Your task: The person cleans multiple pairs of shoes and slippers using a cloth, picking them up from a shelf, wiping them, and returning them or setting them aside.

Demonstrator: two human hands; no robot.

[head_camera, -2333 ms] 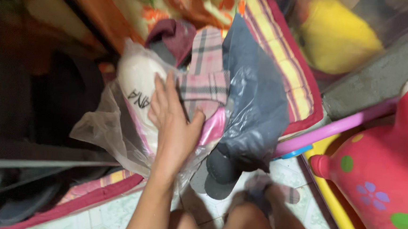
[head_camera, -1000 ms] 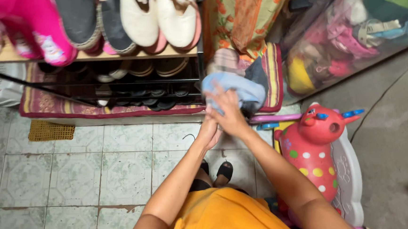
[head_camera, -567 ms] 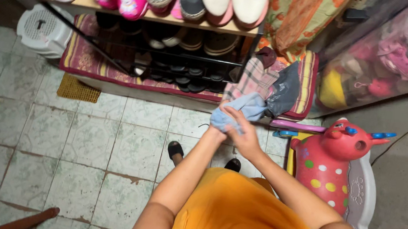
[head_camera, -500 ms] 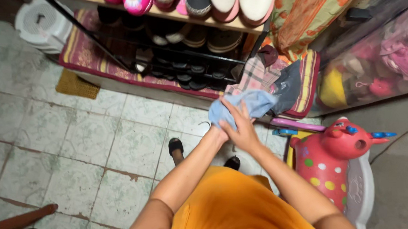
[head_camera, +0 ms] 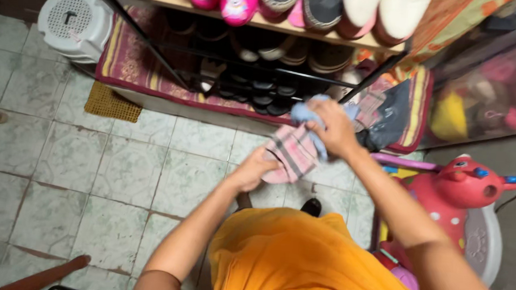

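Observation:
My left hand (head_camera: 255, 170) grips a pink plaid slipper (head_camera: 293, 151) from below, holding it up in front of my orange shirt. My right hand (head_camera: 333, 129) is closed on a light blue cloth (head_camera: 303, 113) pressed against the slipper's top edge. Both hands hang above the tiled floor (head_camera: 89, 164), just in front of a shoe rack (head_camera: 258, 49).
The rack's top shelf holds several shoes and slippers; dark shoes fill its lower shelf. A red patterned mat (head_camera: 137, 66) lies under it, with a dark bag (head_camera: 391, 114) at its right end. A white stool (head_camera: 77, 23) stands left, a red toy animal (head_camera: 464, 187) right.
I have straightened up and stepped back from the rack. The pink plaid slipper has come out into my left hand, with the blue cloth now in my right.

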